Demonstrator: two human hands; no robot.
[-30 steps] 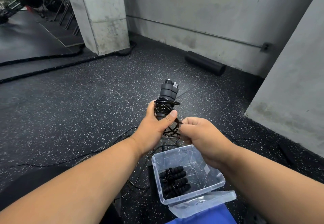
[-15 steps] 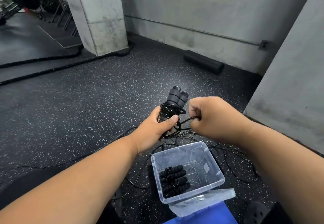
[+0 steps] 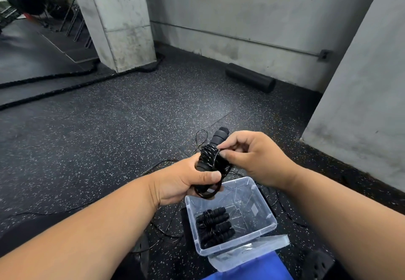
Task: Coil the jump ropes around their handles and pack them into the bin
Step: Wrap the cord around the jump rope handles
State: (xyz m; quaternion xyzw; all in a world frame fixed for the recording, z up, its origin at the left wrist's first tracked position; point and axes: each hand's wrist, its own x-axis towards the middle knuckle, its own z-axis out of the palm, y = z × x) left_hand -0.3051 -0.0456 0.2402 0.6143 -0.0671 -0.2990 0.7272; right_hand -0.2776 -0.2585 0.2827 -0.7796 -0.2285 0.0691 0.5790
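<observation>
My left hand (image 3: 186, 181) grips the handles (image 3: 210, 157) just above the bin (image 3: 266, 225), long axis pointing away; my right hand (image 3: 252, 159) pinches the cord (image 3: 215, 151) at their right side.

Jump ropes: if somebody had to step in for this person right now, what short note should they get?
Left hand grips the handles of a half-coiled rope above the clear bin.
Right hand pinches the cord against the coils.
Done: coiled ropes already lie in the bin.
Left: wind on the loose cord trailing over the floor, secure the end, put the bundle in the bin. The lid leans against the bin's near side.
</observation>
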